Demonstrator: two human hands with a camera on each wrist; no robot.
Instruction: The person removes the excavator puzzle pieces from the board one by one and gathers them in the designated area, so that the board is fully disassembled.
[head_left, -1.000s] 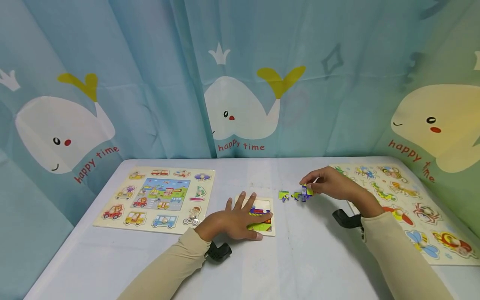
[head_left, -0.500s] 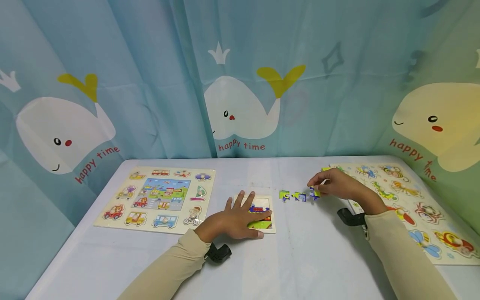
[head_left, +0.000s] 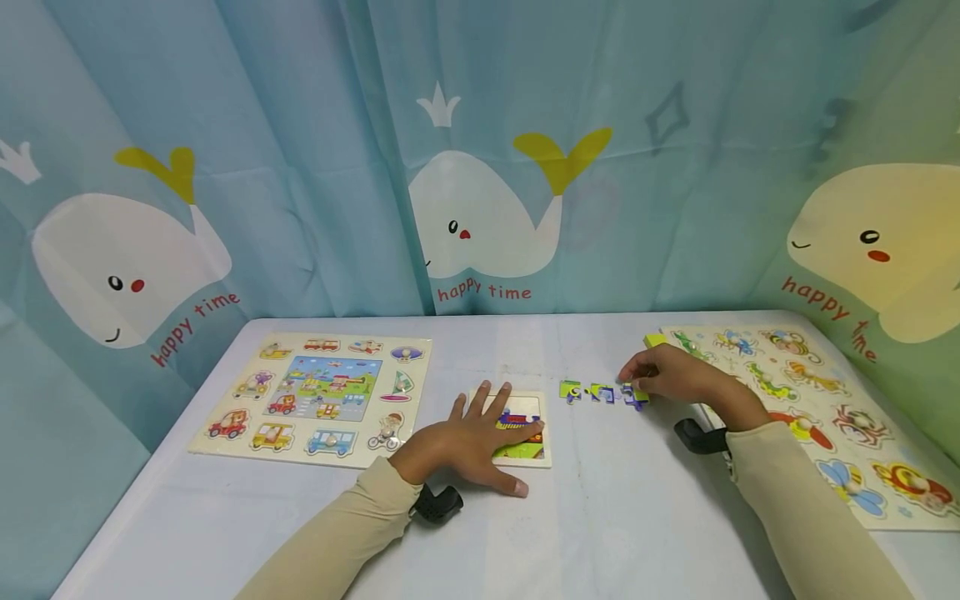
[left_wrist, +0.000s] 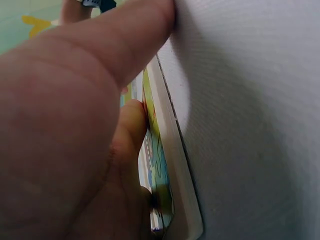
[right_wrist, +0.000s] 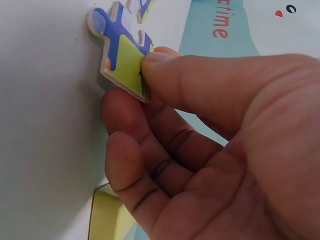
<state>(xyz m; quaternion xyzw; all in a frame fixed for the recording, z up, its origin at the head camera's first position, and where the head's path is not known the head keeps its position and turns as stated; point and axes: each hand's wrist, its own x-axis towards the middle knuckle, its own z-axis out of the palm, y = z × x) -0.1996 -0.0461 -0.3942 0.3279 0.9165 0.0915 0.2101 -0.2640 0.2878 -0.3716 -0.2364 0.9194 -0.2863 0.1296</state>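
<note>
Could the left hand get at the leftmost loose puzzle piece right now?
Probably yes: the left hand rests on the square puzzle tray, nothing visible blocks the gap to the leftmost piece, and the right hand pinches the rightmost piece.

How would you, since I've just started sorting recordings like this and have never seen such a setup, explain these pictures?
There's no robot here, just a person's two bare hands. The wide picture comes from a camera worn on the head, looking forward and down. The two close ones come from cameras on the wrists, probably the black units.

On the white table, a vehicle board lies at the left and an insect board at the right. Between them, the left hand rests, fingers spread, on a small train puzzle. The right hand pinches a puzzle piece by its edge; two loose pieces lie beside it.
</note>
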